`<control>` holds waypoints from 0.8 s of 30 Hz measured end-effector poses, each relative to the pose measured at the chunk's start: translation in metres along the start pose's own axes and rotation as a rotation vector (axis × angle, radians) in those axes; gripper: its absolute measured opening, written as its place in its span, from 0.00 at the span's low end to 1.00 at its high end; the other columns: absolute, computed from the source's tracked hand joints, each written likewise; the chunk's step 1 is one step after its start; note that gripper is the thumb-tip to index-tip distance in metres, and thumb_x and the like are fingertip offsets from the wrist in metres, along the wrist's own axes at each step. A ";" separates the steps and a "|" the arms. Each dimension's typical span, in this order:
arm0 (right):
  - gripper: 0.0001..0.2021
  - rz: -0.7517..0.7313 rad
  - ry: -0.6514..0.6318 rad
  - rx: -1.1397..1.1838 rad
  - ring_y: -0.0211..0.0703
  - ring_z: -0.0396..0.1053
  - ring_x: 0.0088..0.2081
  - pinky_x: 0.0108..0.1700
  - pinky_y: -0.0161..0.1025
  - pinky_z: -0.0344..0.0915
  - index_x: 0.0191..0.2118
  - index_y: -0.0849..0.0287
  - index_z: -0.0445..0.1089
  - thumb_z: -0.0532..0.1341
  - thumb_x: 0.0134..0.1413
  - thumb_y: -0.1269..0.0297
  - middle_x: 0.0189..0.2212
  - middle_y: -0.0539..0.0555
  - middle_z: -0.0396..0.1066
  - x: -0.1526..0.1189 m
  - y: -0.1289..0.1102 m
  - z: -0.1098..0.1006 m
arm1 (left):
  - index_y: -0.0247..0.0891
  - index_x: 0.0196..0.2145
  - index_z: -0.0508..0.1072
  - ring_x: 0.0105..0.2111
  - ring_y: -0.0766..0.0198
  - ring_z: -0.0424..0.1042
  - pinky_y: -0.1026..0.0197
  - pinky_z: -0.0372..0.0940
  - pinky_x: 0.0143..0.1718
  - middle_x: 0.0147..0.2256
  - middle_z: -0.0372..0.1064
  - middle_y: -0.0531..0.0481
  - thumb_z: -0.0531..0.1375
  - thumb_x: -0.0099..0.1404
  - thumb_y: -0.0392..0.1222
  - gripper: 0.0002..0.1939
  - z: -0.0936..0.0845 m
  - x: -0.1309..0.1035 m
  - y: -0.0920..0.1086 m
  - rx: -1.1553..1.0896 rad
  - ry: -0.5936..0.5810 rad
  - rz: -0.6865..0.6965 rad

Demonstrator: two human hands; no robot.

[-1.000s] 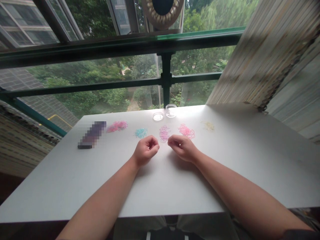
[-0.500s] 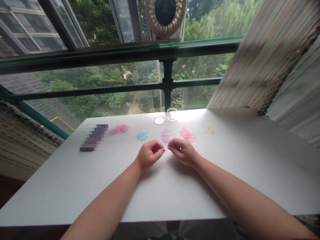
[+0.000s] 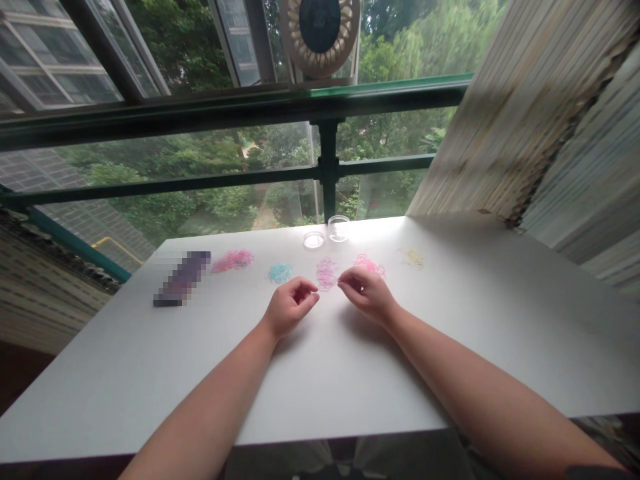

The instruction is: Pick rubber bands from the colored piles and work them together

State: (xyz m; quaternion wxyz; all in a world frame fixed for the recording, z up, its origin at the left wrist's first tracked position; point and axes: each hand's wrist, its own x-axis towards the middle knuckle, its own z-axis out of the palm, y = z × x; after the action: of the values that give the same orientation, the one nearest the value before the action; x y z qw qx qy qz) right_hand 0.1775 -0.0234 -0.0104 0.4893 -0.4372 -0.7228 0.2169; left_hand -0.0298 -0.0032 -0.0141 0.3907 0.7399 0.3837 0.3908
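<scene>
My left hand [image 3: 289,309] rests on the white table [image 3: 320,373] with its fingers curled in and thumb against forefinger. Nothing shows inside it. My right hand [image 3: 369,294] lies a little to its right, fingertips pinched together at the near edge of a lilac pile of tiny rubber bands [image 3: 327,273]. I see no band between those fingers. A pink pile [image 3: 371,265] sits just behind my right hand. A teal pile [image 3: 280,272] lies beyond my left hand.
Further piles lie along the back: bright pink [image 3: 233,260] at left, pale yellow [image 3: 413,257] at right. A small clear jar [image 3: 339,228] and its lid [image 3: 314,240] stand near the window edge. A dark flat object [image 3: 181,279] lies far left. A wall rises at right.
My hands have drawn slightly apart, and the right hand has shifted forward to the lilac pile. The view has tilted a little.
</scene>
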 end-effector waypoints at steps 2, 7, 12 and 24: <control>0.03 -0.012 0.023 -0.079 0.34 0.58 0.21 0.25 0.32 0.57 0.30 0.59 0.67 0.57 0.50 0.68 0.20 0.49 0.64 0.005 0.007 -0.011 | 0.35 0.32 0.69 0.24 0.69 0.62 0.66 0.58 0.27 0.25 0.64 0.52 0.60 0.58 0.43 0.09 -0.002 0.000 -0.001 -0.004 0.022 -0.004; 0.06 0.075 0.212 -0.340 0.37 0.63 0.24 0.29 0.34 0.60 0.29 0.60 0.71 0.57 0.48 0.66 0.23 0.51 0.69 0.007 0.038 -0.076 | 0.35 0.30 0.69 0.24 0.69 0.61 0.66 0.58 0.26 0.23 0.63 0.53 0.60 0.57 0.43 0.08 -0.006 0.001 0.001 -0.020 0.112 -0.015; 0.10 0.410 0.432 -0.514 0.40 0.64 0.24 0.29 0.35 0.60 0.27 0.61 0.73 0.58 0.45 0.61 0.21 0.52 0.69 -0.016 0.071 -0.133 | 0.35 0.29 0.69 0.23 0.69 0.61 0.66 0.57 0.25 0.23 0.63 0.54 0.60 0.56 0.43 0.08 -0.007 0.001 -0.001 -0.022 0.120 -0.023; 0.11 0.493 0.409 -0.633 0.39 0.64 0.24 0.29 0.34 0.58 0.30 0.59 0.77 0.58 0.44 0.63 0.23 0.52 0.71 -0.012 0.084 -0.131 | 0.36 0.29 0.69 0.24 0.67 0.63 0.66 0.59 0.26 0.24 0.64 0.53 0.60 0.55 0.46 0.10 -0.009 0.003 -0.002 0.046 0.146 -0.033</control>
State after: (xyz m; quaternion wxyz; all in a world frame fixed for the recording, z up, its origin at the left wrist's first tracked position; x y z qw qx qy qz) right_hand 0.3314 -0.0046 -0.0230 0.3981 -0.7584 -0.5161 0.0045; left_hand -0.0376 0.0030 -0.0117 0.3510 0.7118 0.4321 0.4282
